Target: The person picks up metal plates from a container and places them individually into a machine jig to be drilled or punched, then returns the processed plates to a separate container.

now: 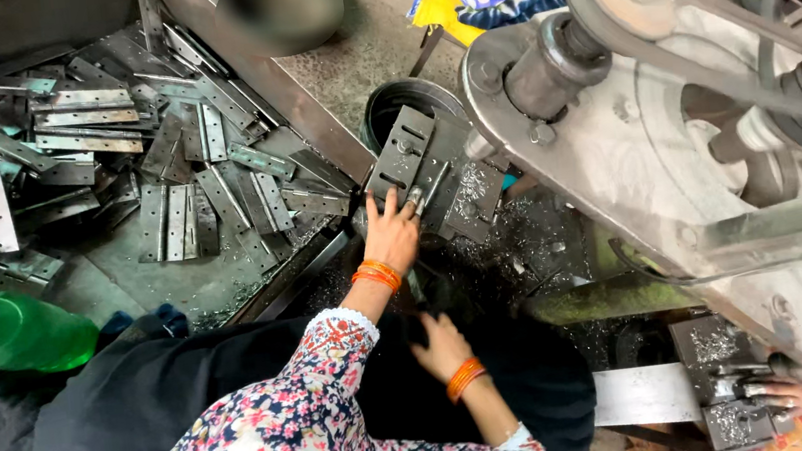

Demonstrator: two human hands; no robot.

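Floral sleeves are filling the bottom of my view, and from them my two arms are stretching out over a dark cloth on my lap. My left hand (392, 232), with orange bangles at the wrist, is reaching forward with its fingers spread and open, the fingertips pressing on a grey metal hinge plate (405, 154) that is leaning over the rim of a dark round bucket (385, 106). My right hand (442, 347), also wearing orange bangles, is lying open and flat on the dark cloth, holding nothing, well apart from the left. Left of the bucket, a heap of hinges (110, 148) is lying scattered in a metal tray. A green plastic bottle with a blue cap (16, 335) is lying on its side at the far left. A big grey belt-driven machine (671, 124) is filling the right side, with metal shavings (513, 233) sprinkled under it. Another person's hand (793, 397) is resting on a small metal part at lower right.
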